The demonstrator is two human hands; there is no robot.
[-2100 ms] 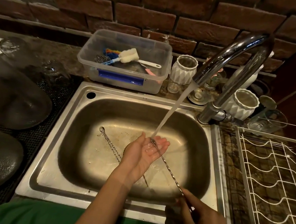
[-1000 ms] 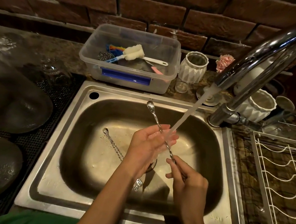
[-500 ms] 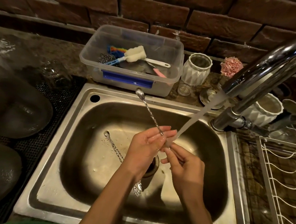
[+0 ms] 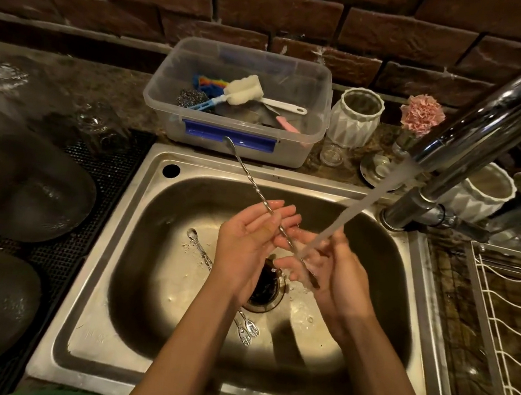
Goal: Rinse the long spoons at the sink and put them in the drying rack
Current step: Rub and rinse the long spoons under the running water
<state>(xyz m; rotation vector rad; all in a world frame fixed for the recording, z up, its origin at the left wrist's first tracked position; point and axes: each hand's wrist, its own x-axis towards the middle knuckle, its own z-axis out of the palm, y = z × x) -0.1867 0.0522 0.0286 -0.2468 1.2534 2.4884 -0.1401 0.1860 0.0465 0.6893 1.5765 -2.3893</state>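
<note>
A long twisted metal spoon [image 4: 248, 181] slants across the steel sink [image 4: 129, 223], its bowl pointing up-left toward the plastic tub. My left hand [image 4: 248, 240] cups its shaft with the fingers loosely curled. My right hand [image 4: 328, 274] holds the lower end under the water stream [image 4: 360, 207] from the chrome tap [image 4: 489, 123]. More long spoons [image 4: 198, 250] lie on the sink floor, partly hidden under my left arm, with their fork-like ends [image 4: 248, 331] showing near the drain [image 4: 264, 288]. The white wire drying rack [image 4: 508, 316] stands at the right edge.
A clear plastic tub [image 4: 311, 119] with brushes and a scourer sits behind the sink. White ribbed jars [image 4: 354, 117] and a pink flower [image 4: 421, 114] stand by the tap. Upturned glass bowls [image 4: 24, 187] rest on a black mat at the left. A brick wall rises behind.
The spoon has slid up-left through my hands, its bowl now over the tub's front. My right hand moved up the shaft to the lower end under the stream.
</note>
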